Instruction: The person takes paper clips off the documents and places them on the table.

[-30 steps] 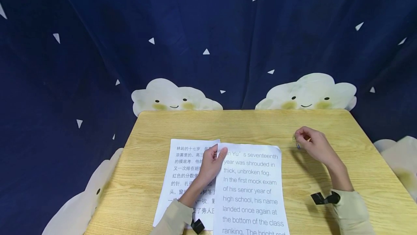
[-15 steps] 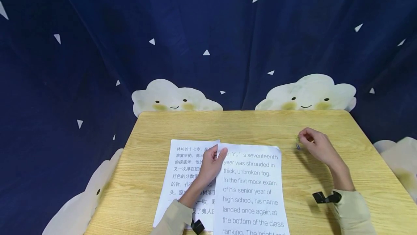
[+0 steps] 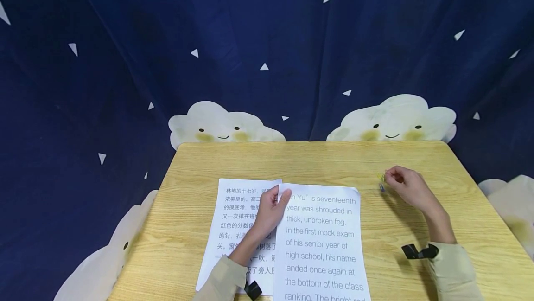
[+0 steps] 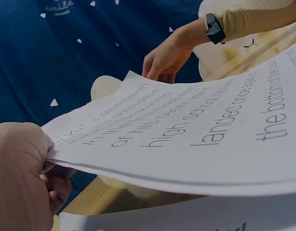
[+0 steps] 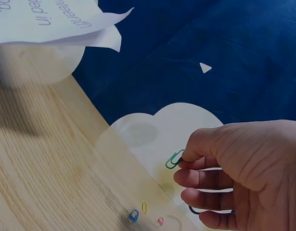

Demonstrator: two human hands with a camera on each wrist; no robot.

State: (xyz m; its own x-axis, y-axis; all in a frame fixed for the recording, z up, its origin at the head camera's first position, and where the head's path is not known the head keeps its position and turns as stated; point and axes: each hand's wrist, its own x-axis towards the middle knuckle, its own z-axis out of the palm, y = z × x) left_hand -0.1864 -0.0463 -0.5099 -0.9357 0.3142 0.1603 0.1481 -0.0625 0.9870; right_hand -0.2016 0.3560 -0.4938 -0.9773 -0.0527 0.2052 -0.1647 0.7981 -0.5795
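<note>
My left hand pinches the top left corner of a paper stack printed in English, thumb on top. In the right wrist view its far corner shows two separate edges. The stack is raised above the table in the left wrist view. My right hand holds a green paper clip between thumb and index finger, above the table at the right. Below that hand lie a blue paper clip, a yellow paper clip and a pink paper clip.
A sheet printed in Chinese lies on the wooden table, partly under my left arm and the English stack. Behind the table hangs a dark blue curtain with white triangles and clouds. Each wrist carries a black camera strap.
My right hand has shifted slightly to the right and toward me, fingers still pinched. The left hand and the papers stay where they were.
</note>
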